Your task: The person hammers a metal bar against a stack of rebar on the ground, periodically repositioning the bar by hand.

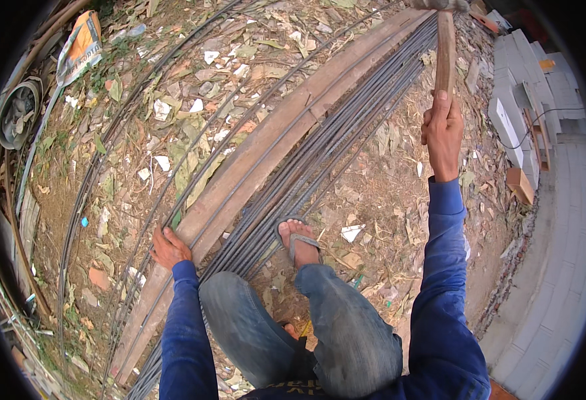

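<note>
In my right hand (443, 130) is the wooden handle of a hammer (445, 57). It is raised upright, its grey metal head partly cut off at the top edge. My left hand (171, 248) is low on the left, at the edge of a long wooden plank (253, 153). Its fingers curl around what looks like a thin steel rod, though the palm hides the exact grip. Another thin rod runs lengthwise along the plank. Beside the plank's right edge lies a bundle of dark steel rods (319, 147), passing next to my sandalled foot (298, 241).
More long rods (99, 160) curve over the littered ground to the left. A bucket (19, 115) and an orange-and-white sack (81, 47) are at the far left. Grey blocks (523, 87) and a red brick (519, 185) stand at the right, near a pale block-built edge (553, 280).
</note>
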The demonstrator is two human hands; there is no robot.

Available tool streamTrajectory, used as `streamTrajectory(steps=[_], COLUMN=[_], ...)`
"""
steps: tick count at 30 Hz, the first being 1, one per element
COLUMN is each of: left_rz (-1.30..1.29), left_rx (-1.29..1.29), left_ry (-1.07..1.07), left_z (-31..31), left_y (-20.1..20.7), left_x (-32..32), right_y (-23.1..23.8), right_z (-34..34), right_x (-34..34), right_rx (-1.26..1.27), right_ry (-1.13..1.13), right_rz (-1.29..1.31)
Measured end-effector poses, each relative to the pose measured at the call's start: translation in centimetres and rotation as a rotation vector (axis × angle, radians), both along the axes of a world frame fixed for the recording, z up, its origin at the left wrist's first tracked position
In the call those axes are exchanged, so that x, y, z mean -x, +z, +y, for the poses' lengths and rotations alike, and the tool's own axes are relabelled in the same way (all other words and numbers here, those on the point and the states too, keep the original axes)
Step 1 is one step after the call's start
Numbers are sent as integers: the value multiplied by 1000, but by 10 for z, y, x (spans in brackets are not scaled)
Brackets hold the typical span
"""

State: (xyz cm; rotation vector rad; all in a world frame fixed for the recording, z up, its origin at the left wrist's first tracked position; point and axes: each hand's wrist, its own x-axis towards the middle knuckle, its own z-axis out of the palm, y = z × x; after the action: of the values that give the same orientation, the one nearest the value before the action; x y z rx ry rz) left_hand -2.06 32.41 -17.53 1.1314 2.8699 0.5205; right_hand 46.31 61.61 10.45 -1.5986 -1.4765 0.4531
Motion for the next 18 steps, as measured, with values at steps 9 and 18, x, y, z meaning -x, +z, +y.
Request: streamTrajectory(steps=[9,18], left_rz=[-63,37], left_rx=[11,27], left_ry=[35,5], left_z=[5,-2], left_y=[4,-3], left_x=[0,1], right_y=[9,-53], right_z=[76,93], right_x=[30,19], right_rx=[-587,350], right_ry=[-7,211], right_rz=[-65,-600])
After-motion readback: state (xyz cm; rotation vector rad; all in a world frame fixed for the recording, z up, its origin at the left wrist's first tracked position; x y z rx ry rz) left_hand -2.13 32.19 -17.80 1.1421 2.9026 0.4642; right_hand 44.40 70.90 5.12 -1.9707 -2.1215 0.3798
